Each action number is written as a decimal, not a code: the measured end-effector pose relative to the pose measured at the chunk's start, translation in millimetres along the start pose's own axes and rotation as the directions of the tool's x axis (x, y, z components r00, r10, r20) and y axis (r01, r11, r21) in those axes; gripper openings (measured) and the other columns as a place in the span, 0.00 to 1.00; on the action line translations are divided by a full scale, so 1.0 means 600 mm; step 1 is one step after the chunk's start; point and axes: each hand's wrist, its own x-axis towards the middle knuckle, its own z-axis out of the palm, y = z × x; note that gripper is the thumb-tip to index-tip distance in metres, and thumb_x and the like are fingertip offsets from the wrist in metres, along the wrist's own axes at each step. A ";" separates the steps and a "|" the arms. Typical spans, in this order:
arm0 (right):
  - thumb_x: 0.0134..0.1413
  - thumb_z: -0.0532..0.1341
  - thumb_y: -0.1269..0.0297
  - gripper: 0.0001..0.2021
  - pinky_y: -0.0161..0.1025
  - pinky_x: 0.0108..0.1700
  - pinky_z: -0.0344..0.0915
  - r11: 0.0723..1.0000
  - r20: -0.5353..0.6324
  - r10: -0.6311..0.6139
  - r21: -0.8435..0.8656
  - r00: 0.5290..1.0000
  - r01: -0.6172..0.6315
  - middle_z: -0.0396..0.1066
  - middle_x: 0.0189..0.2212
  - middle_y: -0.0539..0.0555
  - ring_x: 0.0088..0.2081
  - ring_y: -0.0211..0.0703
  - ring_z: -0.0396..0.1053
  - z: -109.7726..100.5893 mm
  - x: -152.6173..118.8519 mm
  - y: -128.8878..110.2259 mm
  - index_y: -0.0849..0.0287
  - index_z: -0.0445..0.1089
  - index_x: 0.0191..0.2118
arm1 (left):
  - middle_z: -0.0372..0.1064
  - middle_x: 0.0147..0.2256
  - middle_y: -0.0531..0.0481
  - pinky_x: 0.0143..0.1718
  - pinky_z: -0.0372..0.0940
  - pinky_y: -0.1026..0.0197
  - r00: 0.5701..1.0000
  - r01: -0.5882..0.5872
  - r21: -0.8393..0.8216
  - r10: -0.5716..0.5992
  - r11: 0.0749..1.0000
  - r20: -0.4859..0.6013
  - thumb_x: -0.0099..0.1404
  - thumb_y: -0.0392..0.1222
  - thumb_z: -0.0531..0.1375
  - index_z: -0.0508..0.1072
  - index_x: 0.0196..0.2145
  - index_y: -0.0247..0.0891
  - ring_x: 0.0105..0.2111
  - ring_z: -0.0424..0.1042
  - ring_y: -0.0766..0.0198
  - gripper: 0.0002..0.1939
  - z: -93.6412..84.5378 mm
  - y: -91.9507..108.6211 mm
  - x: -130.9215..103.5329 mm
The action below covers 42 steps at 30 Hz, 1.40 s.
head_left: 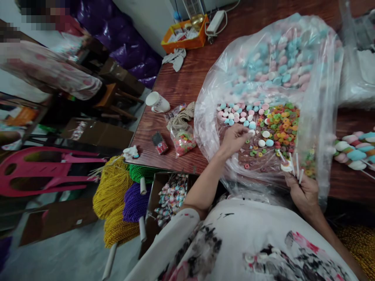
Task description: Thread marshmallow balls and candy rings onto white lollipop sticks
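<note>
A large clear plastic bag [211,93] lies open on the brown table, full of pink, blue and white round pieces [283,70] at the back. Nearer me are loose pieces and a heap of small colourful rings [283,125]. My left hand [234,138] reaches over the bag, thumb and fingertips pinched on a white round piece [251,133]. At the right front, my right hand [303,191] holds several white sticks [297,166], fingers curled round them. A white piece [286,166] sits on one stick, just above the fingers.
A white mug [157,102], a small bag of rings [183,141] and an orange tray [184,39] stand left on the table. Finished-looking skewers [356,150] lie right. Below the left edge is a box of sticks with pieces [172,197]. Another person [55,68] is at far left.
</note>
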 end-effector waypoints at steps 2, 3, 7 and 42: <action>0.60 0.63 0.62 0.10 0.33 0.25 0.56 0.999 0.013 -0.051 0.005 0.999 0.051 0.60 0.19 0.46 0.21 0.33 0.57 -0.002 0.003 -0.004 0.59 0.72 0.29 | 0.72 0.30 0.52 0.36 0.63 0.63 0.996 0.086 -0.020 -0.086 0.996 0.013 0.60 0.40 0.65 0.78 0.31 0.35 0.31 0.70 0.66 0.05 -0.015 -0.008 0.017; 0.61 0.63 0.62 0.10 0.33 0.25 0.56 0.998 0.017 -0.069 0.007 0.997 0.069 0.59 0.19 0.45 0.21 0.33 0.57 -0.002 0.005 -0.006 0.59 0.71 0.28 | 0.72 0.29 0.52 0.36 0.63 0.63 0.994 0.102 0.025 -0.103 0.994 0.043 0.60 0.39 0.64 0.77 0.29 0.35 0.31 0.69 0.66 0.05 -0.019 -0.011 0.025; 0.61 0.63 0.62 0.13 0.33 0.24 0.55 0.997 0.029 -0.081 0.011 0.996 0.081 0.58 0.19 0.45 0.20 0.33 0.56 -0.001 0.007 -0.010 0.59 0.67 0.26 | 0.73 0.32 0.49 0.45 0.64 0.58 0.988 -0.095 0.294 0.054 0.951 0.147 0.61 0.34 0.61 0.76 0.26 0.36 0.37 0.70 0.63 0.07 -0.003 -0.016 0.032; 0.62 0.58 0.69 0.07 0.36 0.29 0.65 0.934 0.143 -0.247 -0.230 0.958 0.275 0.74 0.27 0.51 0.24 0.40 0.68 0.011 0.012 -0.047 0.57 0.72 0.42 | 0.78 0.42 0.49 0.36 0.75 0.62 0.990 0.115 -0.686 -0.140 0.719 0.019 0.52 0.52 0.73 0.79 0.45 0.39 0.38 0.77 0.64 0.25 0.046 0.016 -0.108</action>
